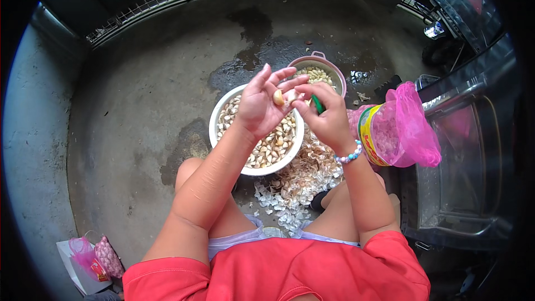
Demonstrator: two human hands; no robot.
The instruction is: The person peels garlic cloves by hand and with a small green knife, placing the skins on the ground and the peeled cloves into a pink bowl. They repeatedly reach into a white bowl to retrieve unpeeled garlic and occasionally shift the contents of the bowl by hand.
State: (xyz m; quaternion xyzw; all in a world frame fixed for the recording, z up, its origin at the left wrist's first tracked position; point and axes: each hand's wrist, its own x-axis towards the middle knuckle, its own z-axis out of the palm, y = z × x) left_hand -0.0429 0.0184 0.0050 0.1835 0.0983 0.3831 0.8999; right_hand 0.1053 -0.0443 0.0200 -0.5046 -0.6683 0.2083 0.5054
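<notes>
Red shirt (278, 270) nearest, on my torso. My left hand (263, 103): palm up, fingers apart, 1 tan garlic clove (278, 97) resting on it, above white basin (262, 171) of unpeeled garlic cloves (270, 151). My right hand (329, 116): fingers together, clamped on green tool (318, 104). Pink basin (341, 75) of pale cloves (315, 74): beyond hands.

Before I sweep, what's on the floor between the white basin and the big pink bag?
The head view shows papery garlic skins on the floor between the white basin and pink bag, with the right hand above.
</notes>
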